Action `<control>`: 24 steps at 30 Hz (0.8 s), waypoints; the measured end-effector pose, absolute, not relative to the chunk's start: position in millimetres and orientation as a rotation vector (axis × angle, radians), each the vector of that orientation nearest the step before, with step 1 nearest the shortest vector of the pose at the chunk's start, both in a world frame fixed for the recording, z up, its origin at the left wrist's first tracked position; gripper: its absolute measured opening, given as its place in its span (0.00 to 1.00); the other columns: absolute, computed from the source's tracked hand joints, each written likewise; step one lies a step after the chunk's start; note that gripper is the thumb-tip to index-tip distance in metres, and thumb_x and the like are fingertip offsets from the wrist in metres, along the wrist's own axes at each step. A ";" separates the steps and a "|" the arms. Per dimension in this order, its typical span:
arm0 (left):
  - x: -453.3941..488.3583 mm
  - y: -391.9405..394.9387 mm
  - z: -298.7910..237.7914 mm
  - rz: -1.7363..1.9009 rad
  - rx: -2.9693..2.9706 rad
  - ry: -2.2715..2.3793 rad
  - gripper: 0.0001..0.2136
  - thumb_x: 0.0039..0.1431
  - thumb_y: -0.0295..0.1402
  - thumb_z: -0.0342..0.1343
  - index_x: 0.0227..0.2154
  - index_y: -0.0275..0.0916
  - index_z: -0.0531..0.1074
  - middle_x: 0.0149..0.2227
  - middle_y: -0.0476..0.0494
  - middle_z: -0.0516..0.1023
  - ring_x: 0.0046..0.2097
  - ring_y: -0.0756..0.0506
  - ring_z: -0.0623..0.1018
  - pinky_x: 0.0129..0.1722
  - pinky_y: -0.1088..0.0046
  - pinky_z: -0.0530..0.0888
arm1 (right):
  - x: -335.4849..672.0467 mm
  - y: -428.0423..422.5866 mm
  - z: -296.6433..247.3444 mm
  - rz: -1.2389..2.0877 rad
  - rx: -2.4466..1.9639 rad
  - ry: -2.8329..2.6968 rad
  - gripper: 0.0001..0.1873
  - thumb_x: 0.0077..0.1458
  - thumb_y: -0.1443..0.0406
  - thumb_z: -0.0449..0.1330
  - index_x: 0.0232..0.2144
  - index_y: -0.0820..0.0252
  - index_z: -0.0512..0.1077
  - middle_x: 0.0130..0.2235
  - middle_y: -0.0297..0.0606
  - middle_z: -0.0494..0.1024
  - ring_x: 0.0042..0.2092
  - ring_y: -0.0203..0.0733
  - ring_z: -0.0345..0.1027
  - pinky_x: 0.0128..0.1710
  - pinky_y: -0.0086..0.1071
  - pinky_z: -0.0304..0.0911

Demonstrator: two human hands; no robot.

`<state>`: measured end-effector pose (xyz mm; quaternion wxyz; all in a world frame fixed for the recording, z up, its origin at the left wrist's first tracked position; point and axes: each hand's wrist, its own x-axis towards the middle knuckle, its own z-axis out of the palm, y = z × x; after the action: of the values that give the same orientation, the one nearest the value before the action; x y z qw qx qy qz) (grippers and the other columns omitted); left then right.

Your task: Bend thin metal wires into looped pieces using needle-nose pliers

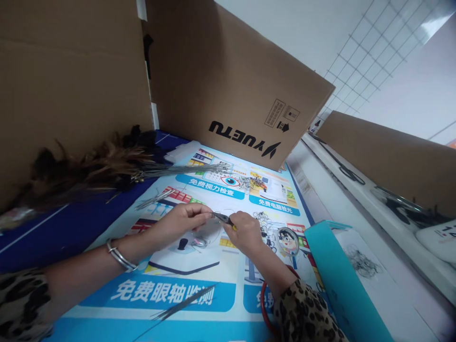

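My right hand (245, 232) is closed around a pair of pliers (225, 219) with dark jaws and a bit of yellow on the handle. The jaws point left, right up to the fingertips of my left hand (192, 217). Those fingertips are pinched together on what looks like a thin wire, mostly hidden; a faint line curves below them. Under my hands lies a small clear, shiny item (200, 242) on the printed sheet (192, 323). Nearer to me rests a bundle of thin grey wires (187, 301).
Brown and black feathers (96, 164) lie at left, beside more straight wires (192, 168). Small tangled pieces (261, 218) and a round dish (288, 241) are at right. A red loop handle (264, 304) shows by my right forearm. Cardboard (242, 80) stands behind; a teal box (342, 280) is at right.
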<state>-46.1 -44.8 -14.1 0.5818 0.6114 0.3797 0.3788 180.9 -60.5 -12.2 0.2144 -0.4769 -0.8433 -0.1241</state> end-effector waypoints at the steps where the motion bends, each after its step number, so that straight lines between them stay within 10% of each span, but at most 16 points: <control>1: -45.9 -45.0 -13.7 0.894 1.451 0.900 0.12 0.58 0.43 0.58 0.35 0.39 0.77 0.24 0.52 0.70 0.25 0.50 0.68 0.25 0.75 0.65 | 180.6 -60.6 -12.5 -0.332 -1.327 -2.341 0.14 0.61 0.57 0.58 0.27 0.57 0.71 0.28 0.35 0.75 0.33 0.38 0.68 0.31 0.29 0.55; 24: -49.9 -47.8 -8.5 0.998 1.916 1.007 0.09 0.61 0.34 0.53 0.31 0.39 0.77 0.30 0.48 0.77 0.33 0.47 0.75 0.33 0.73 0.69 | 183.2 -56.8 -13.2 -0.173 -1.327 -2.467 0.16 0.63 0.53 0.57 0.30 0.58 0.72 0.31 0.36 0.75 0.35 0.39 0.67 0.33 0.30 0.54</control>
<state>-49.9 -47.8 -8.5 0.3699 0.7467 0.3927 0.3891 183.2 -56.8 -13.2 0.1665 -0.4662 -0.8667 -0.0609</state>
